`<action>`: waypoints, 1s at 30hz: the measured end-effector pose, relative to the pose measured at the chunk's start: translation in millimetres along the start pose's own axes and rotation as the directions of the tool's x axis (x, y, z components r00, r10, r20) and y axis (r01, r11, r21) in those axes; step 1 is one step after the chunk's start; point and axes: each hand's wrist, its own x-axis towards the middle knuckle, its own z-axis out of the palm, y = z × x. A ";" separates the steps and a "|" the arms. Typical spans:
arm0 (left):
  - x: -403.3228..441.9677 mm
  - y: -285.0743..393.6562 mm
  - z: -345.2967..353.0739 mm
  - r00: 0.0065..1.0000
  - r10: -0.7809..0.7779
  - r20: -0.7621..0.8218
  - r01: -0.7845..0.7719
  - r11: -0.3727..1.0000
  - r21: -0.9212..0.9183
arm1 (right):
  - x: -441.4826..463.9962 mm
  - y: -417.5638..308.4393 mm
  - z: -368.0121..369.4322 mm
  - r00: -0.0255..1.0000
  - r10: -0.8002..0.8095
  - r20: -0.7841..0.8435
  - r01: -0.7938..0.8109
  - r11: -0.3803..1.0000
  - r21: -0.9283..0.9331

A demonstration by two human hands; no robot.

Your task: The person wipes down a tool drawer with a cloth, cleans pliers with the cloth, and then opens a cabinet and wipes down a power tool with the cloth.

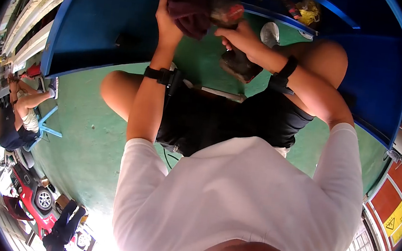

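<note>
My right hand [242, 37] is wrapped round the grip of a dirty cordless power tool [241, 67], like an impact wrench or drill. Its red-and-dark head points up and to the left, and its battery base hangs below my hand. In my left hand [167, 23] is a bunched dark maroon cloth [189, 12], held against the front end of the tool. The cloth hides that end and most of my left fingers. Both wrists wear black straps.
A blue metal bench [99, 21] surrounds my knees, with tools and a yellow item [308, 13] at its far part. Below is green floor [84, 118]. At left a person [13, 120] sits on a blue stool [46, 126]; a red car [36, 201] stands behind.
</note>
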 end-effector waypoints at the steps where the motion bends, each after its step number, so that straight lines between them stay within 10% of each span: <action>1: -3.5 -3.7 -2.9 0.999 -0.041 0.023 0.042 0.999 -0.023 | -6.4 -2.8 2.1 0.999 -0.022 -0.028 0.023 0.998 0.055; 4: -13.5 13.0 2.9 0.989 -0.112 0.094 0.120 0.988 -0.093 | -2.9 4.3 3.2 0.997 -0.056 -0.062 0.062 0.992 0.111; 6: -19.2 39.6 2.0 0.984 0.052 0.171 -0.090 0.970 0.226 | 1.6 6.3 2.1 0.995 -0.066 -0.069 0.074 0.990 0.118; 13: -28.9 29.5 -2.5 0.898 0.149 0.413 -0.303 0.891 0.337 | 0.5 -13.5 -3.2 0.995 0.080 -0.055 -0.048 0.897 0.440; 18: -32.6 5.2 -4.0 0.885 -0.264 0.384 0.172 0.951 0.257 | 9.8 -17.3 -14.1 0.988 -0.042 -0.147 0.110 0.863 0.493; 26: -35.3 -102.6 -22.8 0.912 -0.247 0.329 0.192 0.963 0.191 | -7.1 -40.3 -35.9 0.963 -0.216 -0.160 0.265 0.868 0.420; 30: -39.1 1.7 0.4 0.890 -0.210 0.403 0.218 0.976 0.027 | -2.9 -35.0 -37.8 0.931 -0.296 -0.216 0.357 0.866 0.351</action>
